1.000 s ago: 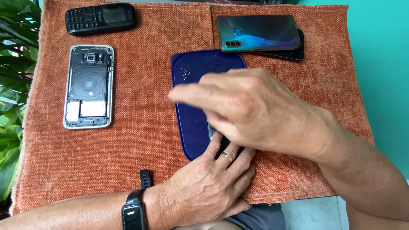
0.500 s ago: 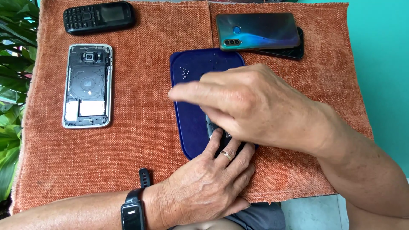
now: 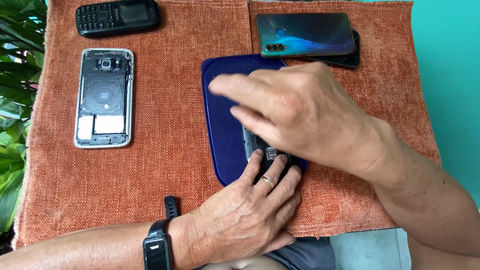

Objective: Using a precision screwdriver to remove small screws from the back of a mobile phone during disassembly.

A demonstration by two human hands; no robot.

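Observation:
My left hand (image 3: 245, 220), with a ring and a black wrist band, presses its fingertips on the near end of a dark opened phone (image 3: 265, 152). That phone lies on a dark blue mat (image 3: 220, 115) and is mostly hidden. My right hand (image 3: 300, 110) hovers over the phone with fingers spread toward the left, covering it. I cannot tell whether the right hand touches the phone.
An orange cloth (image 3: 170, 165) covers the table. On it lie an opened silver phone without a back cover (image 3: 104, 97), a black keypad phone (image 3: 117, 16) and a teal-backed phone (image 3: 305, 34) stacked on a dark one. Green leaves (image 3: 15, 75) stand at the left.
My right hand has shifted slightly left and forward over the mat. The left hand stays on the phone's near end.

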